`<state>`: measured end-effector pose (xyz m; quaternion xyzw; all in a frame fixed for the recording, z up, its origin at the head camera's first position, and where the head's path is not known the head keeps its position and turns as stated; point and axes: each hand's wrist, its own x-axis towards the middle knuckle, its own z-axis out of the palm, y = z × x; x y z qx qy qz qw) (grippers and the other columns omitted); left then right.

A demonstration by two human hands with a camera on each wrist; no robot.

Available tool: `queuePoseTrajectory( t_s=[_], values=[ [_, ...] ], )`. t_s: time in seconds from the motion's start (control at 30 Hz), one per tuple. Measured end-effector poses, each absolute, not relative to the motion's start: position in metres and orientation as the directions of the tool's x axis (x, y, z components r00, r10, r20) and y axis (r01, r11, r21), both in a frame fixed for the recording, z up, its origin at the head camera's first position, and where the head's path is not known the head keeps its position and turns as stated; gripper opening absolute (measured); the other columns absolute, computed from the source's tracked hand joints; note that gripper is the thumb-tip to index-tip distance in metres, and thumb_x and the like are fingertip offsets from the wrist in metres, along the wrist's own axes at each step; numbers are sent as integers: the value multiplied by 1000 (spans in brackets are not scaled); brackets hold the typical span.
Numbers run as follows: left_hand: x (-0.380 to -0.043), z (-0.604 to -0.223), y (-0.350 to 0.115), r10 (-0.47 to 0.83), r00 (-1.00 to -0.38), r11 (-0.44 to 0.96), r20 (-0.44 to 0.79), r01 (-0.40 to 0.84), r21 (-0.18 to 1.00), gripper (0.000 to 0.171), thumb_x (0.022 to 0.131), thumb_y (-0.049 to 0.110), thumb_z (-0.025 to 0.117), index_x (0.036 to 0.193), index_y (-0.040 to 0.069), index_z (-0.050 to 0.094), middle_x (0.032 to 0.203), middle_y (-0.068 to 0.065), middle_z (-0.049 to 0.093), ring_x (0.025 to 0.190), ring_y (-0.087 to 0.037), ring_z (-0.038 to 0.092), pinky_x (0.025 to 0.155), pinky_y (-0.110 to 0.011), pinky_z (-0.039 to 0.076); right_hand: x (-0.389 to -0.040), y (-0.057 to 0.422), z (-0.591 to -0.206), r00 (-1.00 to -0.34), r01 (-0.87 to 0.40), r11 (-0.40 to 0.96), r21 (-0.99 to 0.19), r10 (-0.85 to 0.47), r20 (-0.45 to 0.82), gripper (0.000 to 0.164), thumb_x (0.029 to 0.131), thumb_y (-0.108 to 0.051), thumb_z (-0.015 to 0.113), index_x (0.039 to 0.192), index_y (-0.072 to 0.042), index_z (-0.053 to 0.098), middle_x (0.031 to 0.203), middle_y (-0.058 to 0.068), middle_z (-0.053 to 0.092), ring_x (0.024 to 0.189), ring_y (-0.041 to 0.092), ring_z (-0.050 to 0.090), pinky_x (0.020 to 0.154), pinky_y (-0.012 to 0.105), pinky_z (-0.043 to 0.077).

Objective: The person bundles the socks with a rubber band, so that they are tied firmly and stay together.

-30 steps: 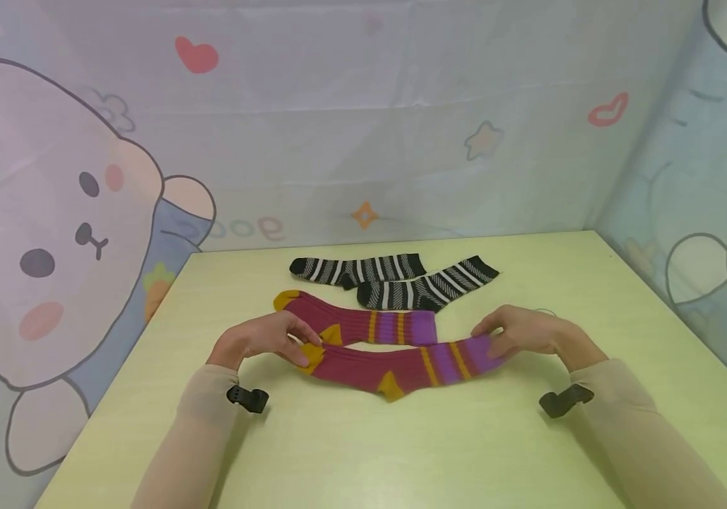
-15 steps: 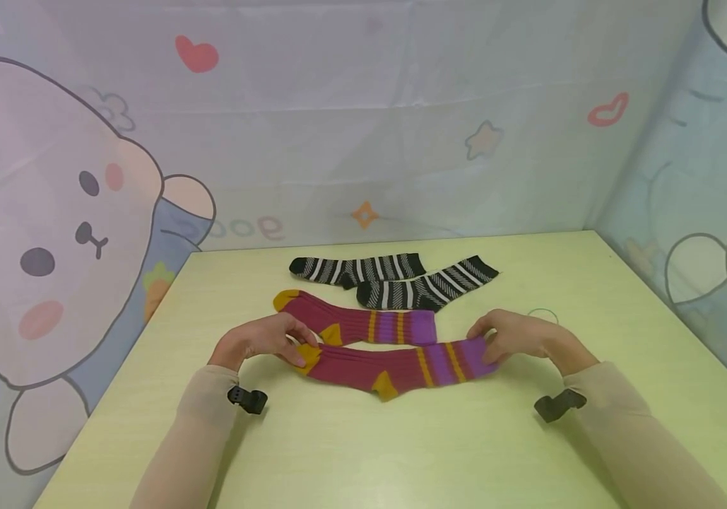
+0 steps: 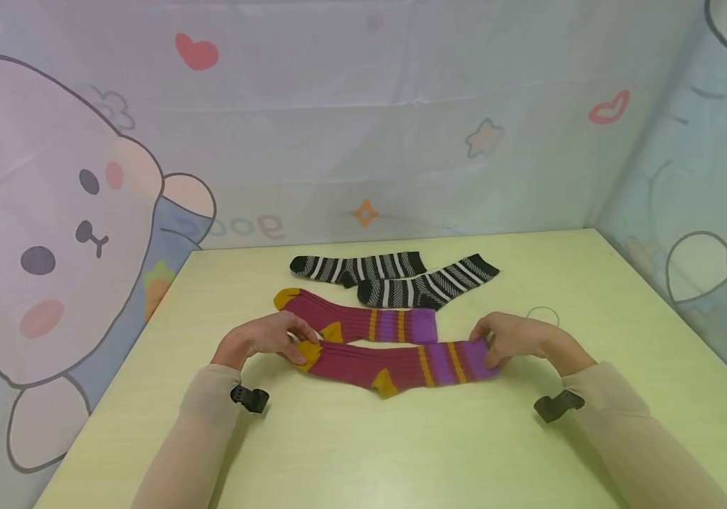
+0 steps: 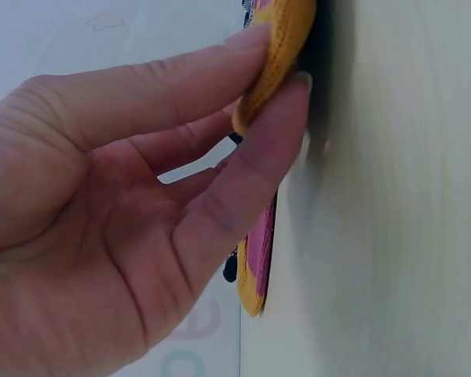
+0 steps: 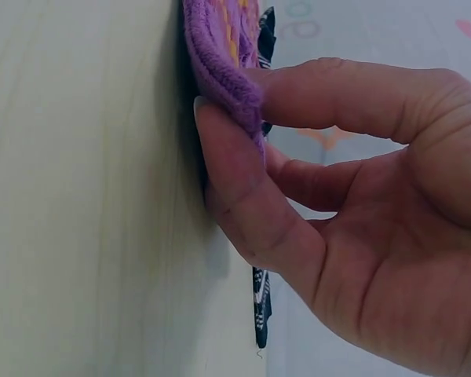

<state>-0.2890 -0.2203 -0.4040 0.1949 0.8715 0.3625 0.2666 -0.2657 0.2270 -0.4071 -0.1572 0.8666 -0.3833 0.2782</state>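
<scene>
A maroon sock [image 3: 350,364] with mustard toe and heel and a purple striped cuff lies stretched across the table in front of the person. The left hand [image 3: 268,336] pinches its toe [image 4: 279,59] between thumb and finger. At the other end the right hand [image 3: 512,336] pinches the purple cuff [image 5: 220,75], thumb on one face and a finger on the other. Just behind lies a matching maroon sock [image 3: 344,318], its cuff toward the right, close to the held one.
Two black-and-white striped socks, one at the back [image 3: 369,268] and one angled nearer [image 3: 427,286], lie farther off on the pale table [image 3: 363,452]. A thin green loop [image 3: 544,312] rests beside the right hand. A patterned cloth [image 3: 312,127] rises behind.
The right hand and the cuff have shifted slightly left, and the sock's heel has moved a little left too. The left hand keeps its pinch on the toe. More of the green loop shows.
</scene>
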Motion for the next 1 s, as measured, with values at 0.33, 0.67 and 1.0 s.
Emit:
queuePoseTrajectory(
  t_s=[0.33, 0.67, 1.0],
  values=[
    [-287, -402, -219, 538, -779, 675, -322, 170, 718, 33, 82, -4, 78, 114, -2, 70, 116, -9, 67, 104, -27, 57, 84, -33, 53, -267, 226, -408, -803, -95, 687, -720, -481, -353, 48, 72, 7, 76, 117, 10, 59, 98, 12, 61, 80, 18, 57, 70, 32, 56],
    [-288, -402, -213, 494, -799, 744, -344, 184, 642, 30, 80, -7, 79, 108, 2, 69, 102, -9, 62, 95, -24, 56, 76, -30, 54, -266, 225, -407, -800, -79, 675, -734, -482, -358, 47, 73, 8, 79, 115, 10, 58, 97, 14, 60, 76, 18, 61, 69, 33, 57],
    [-286, -401, -210, 464, -807, 758, -365, 149, 635, 32, 77, -9, 80, 105, 1, 69, 95, -9, 60, 84, -22, 54, 71, -29, 52, -264, 225, -407, -800, -71, 679, -731, -477, -365, 47, 72, 9, 78, 114, 9, 59, 96, 14, 60, 74, 19, 64, 69, 34, 58]
  ],
)
